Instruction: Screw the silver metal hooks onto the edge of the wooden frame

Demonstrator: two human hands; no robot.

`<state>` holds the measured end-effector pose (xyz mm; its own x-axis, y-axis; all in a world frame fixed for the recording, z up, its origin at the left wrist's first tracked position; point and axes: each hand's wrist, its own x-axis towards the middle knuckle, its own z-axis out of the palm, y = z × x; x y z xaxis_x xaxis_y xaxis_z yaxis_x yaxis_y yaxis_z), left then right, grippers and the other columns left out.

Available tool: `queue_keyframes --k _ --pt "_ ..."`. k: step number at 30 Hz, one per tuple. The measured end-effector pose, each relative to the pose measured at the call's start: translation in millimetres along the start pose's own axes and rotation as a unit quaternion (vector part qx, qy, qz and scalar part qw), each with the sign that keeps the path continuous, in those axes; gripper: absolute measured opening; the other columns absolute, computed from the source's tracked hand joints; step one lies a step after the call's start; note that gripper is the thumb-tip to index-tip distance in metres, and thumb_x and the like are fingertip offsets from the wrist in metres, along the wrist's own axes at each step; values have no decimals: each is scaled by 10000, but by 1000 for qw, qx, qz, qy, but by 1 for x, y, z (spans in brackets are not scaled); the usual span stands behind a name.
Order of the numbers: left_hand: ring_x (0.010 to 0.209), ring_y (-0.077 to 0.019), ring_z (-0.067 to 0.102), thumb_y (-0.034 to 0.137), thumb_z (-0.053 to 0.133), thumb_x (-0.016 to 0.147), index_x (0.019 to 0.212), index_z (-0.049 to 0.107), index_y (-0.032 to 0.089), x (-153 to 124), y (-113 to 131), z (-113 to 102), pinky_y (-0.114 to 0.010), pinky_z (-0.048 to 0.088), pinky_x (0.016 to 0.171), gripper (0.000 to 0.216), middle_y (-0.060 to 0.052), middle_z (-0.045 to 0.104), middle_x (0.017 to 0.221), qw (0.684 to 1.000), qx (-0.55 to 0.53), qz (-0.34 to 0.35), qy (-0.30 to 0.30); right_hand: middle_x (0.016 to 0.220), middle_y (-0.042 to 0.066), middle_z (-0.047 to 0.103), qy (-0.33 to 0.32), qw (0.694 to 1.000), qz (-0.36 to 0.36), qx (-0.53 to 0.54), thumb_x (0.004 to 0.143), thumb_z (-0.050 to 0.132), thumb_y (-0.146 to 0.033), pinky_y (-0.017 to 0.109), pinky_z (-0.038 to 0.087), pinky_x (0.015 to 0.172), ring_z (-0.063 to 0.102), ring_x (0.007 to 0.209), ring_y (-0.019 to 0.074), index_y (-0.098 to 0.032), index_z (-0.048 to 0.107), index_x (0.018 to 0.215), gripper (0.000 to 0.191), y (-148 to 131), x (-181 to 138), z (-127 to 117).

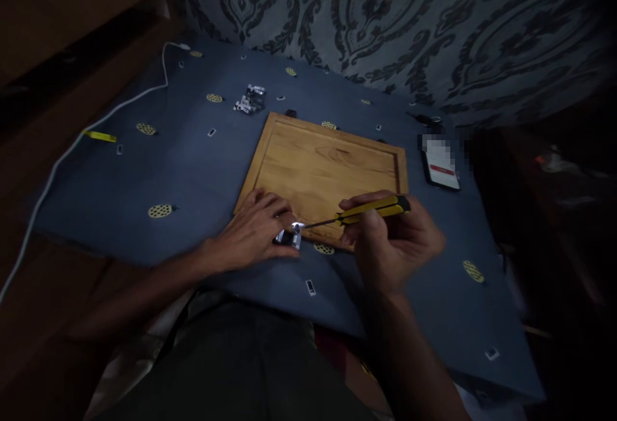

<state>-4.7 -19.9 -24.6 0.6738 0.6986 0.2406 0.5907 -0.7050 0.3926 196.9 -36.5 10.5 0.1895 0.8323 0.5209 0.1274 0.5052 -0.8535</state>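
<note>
The person's right hand (395, 241) is gripping a yellow-and-black screwdriver (371, 209), its fingers closing around the handle and covering part of it. The shaft is pointing left, its tip sitting at a small metal fitting (297, 238). The left hand (255, 231) is holding that fitting at the near edge of a wooden board (332, 164), the fingers bending over it and the thumb lying along its near side. Those fingers are blocking much of the fitting from where I'm standing, and a bright glint is washing out the spot by the tip, so I can't tell whether the screwdriver is touching a screw there.

The board, with its raised rim, is lying on the blue, pineapple-printed surface (183, 164), the two hands and forearms crossing in front of its near side. Beyond its far left corner, a small cluster of metal pieces (250, 99) is resting well apart from the hands. A small dark object (290, 113) is sitting right by the board's far edge. On the left, a white cable (116, 109) is winding along the surface, with a yellow strip (101, 136) lying beside it. To the right of the board, a phone (441, 164) is showing a lit screen, and a dark item (424, 119) is lying just behind it, too dim to make out.
</note>
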Motion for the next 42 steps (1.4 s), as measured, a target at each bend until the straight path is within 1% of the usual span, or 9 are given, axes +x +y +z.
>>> queue_keyframes --k 7,12,21,26,28,31,33,38,42 --pt "1126 -259 586 579 748 877 1190 682 204 0 0 -3 -455 379 1073 492 -59 662 1127 1000 1 -2 -13 814 -3 767 -46 999 24 14 892 797 -363 226 464 348 565 397 80 -221 728 869 159 0 0 1" --pt "1136 -260 582 570 755 875 1216 676 219 0 1 -2 -474 353 1105 496 -54 664 1136 1000 -3 -8 -16 824 -13 765 -53 998 24 29 890 801 -327 216 471 354 579 401 74 -224 732 878 124 1 0 1" --pt "1128 -270 582 575 748 877 1221 684 198 0 -1 -1 -486 369 1101 514 -64 660 1129 1000 4 1 -7 819 3 763 -87 996 27 15 882 807 -351 218 486 366 599 436 93 -219 710 840 169 1 2 3" --pt "1123 -264 584 578 736 890 1169 688 189 0 -1 -2 -462 378 1079 482 -67 667 1124 1000 6 -1 -14 869 20 769 -135 990 31 15 950 725 -390 256 518 423 638 472 115 -233 757 1049 188 -1 3 -3" --pt "1127 -266 583 581 724 901 1155 690 188 0 -1 -3 -466 378 1080 469 -73 667 1134 1000 9 -2 -19 883 31 767 -148 989 29 -3 964 707 -377 267 515 435 647 488 121 -230 765 1056 182 -2 3 -4" --pt "1119 -269 584 593 720 898 1152 687 186 0 -1 -2 -476 374 1083 481 -77 665 1144 1000 14 1 -16 927 36 773 -144 990 11 -8 918 766 -313 250 492 403 603 456 93 -224 758 926 90 -3 5 -3" --pt "1115 -267 582 586 731 891 1160 683 182 0 -1 -2 -472 370 1087 488 -77 663 1142 1000 15 3 -9 938 35 784 -134 991 6 5 888 798 -298 233 481 379 575 433 76 -219 744 880 96 -4 5 -1" --pt "1120 -265 577 571 746 886 1193 682 191 0 0 -2 -471 371 1085 493 -63 662 1122 1000 4 -2 -17 853 19 807 -119 991 59 18 812 874 -339 210 490 365 585 404 86 -212 693 852 225 -8 5 1" --pt "1132 -269 575 565 744 891 1211 685 192 1 0 -3 -475 378 1077 495 -67 662 1124 1000 -2 -6 -22 868 31 811 -133 988 68 32 870 807 -456 231 525 397 632 438 112 -220 700 970 277 -5 5 -1"
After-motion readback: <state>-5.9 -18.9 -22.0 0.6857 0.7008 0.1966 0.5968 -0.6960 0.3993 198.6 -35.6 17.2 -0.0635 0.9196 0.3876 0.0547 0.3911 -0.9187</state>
